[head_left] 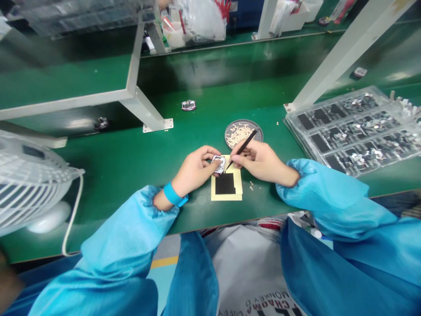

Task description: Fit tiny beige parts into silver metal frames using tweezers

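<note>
Between its thumb and fingers my left hand (197, 169) grips a small, rounded-square device housing (218, 164) with a pale inner face. My right hand (258, 160) is closed round black tweezers (245, 144), whose tips point down beside the housing. Under both hands lies a yellow sheet (226, 198) with a black rectangular patch (225, 184) on it. Just beyond my right hand stands a round grey dish (227, 137) of small pale pieces. A few similar pale bits (251, 186) lie on the green table to the right of the sheet.
A clear compartmented tray (357, 129) full of small parts sits at the right. At the left is a white fan (33, 180) with its cable. Another small device (188, 105) lies toward the back. White metal shelf legs (149, 112) stand on the green table (108, 162).
</note>
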The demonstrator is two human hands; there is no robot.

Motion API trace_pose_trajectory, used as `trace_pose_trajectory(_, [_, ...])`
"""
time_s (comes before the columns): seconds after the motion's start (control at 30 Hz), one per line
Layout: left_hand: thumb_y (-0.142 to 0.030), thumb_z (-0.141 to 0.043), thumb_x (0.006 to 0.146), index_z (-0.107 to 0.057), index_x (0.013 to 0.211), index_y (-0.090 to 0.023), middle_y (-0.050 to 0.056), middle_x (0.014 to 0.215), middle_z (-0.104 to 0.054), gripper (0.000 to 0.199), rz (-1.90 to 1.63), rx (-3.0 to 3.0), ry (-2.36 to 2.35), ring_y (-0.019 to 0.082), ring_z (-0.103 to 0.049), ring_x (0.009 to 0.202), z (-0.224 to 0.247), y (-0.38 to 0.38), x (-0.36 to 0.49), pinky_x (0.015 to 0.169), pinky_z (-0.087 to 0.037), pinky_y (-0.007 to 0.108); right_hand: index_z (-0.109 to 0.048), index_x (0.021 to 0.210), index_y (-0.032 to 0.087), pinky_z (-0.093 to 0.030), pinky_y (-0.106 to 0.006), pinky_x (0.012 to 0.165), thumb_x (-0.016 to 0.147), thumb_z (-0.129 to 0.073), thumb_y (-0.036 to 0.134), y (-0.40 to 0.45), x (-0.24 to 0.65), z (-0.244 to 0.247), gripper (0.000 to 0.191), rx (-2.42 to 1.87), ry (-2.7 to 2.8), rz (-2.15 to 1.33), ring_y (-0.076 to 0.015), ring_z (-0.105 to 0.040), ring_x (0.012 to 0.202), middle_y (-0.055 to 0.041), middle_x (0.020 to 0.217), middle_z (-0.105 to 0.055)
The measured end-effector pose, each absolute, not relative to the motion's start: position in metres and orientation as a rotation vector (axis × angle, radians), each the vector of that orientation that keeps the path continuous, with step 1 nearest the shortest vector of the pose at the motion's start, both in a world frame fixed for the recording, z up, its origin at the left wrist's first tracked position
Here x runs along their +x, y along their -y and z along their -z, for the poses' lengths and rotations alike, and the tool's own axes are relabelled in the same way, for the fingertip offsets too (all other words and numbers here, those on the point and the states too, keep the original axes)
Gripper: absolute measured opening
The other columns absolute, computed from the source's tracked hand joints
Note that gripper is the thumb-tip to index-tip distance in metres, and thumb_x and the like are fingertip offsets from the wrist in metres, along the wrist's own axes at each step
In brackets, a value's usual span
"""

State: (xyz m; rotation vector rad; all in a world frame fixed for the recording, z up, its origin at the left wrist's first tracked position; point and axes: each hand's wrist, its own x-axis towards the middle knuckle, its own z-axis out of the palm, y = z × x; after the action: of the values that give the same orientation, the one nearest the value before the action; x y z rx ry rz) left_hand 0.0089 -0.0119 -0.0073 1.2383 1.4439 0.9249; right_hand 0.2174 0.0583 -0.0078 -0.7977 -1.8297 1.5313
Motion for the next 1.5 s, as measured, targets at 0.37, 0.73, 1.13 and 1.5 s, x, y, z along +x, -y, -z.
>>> trace_pose_trajectory(0.37, [-0.031,-0.077,0.081,-0.059,0.100,-0.019,0.004,0.083,-0.075,0.029,-1.076,1.064,-1.422,0.019,-0.076,0.064,0.012,0.015,0.020,0.038,-0.045,0.018,-0.074,0.099,0.023,-0.061,-0.037,0.086,0.095,-0.068,0.031,-0.063,0.228,-0.005,0.011,-0.556,2.052,-0.922,-0.0224,-0.073,0.097,-0.0059,0.100,-0.076])
trace_pose_trajectory(0.73, [-0.027,-0.076,0.082,-0.059,0.098,-0.020,0.002,0.082,-0.075,0.024,-1.073,1.051,-1.425,0.017,-0.075,0.063,0.010,0.014,0.021,0.046,-0.053,0.021,-0.074,0.102,0.025,-0.061,-0.041,0.092,0.096,-0.065,0.028,-0.062,0.227,-0.003,0.011,-0.493,2.118,-0.867,-0.0227,-0.074,0.098,-0.0053,0.101,-0.077])
trace_pose_trajectory(1.13, [-0.025,-0.076,0.083,-0.059,0.099,-0.020,0.002,0.083,-0.075,0.023,-1.077,1.057,-1.419,0.016,-0.075,0.064,0.011,0.014,0.020,0.050,-0.057,0.022,-0.073,0.104,0.024,-0.060,-0.040,0.092,0.096,-0.066,0.024,-0.062,0.226,-0.002,0.010,-0.482,2.148,-0.841,-0.0221,-0.073,0.098,-0.0057,0.102,-0.077])
trace_pose_trajectory(1.5, [-0.013,-0.075,0.075,-0.061,0.102,-0.016,0.002,0.087,-0.073,0.030,-1.164,1.037,-1.308,0.015,-0.074,0.068,0.015,0.015,0.020,0.064,-0.065,0.028,-0.073,0.101,0.020,-0.062,-0.034,0.084,0.093,-0.071,0.025,-0.060,0.225,-0.005,0.010,-0.475,2.119,-0.808,-0.0204,-0.074,0.091,-0.0064,0.098,-0.077])
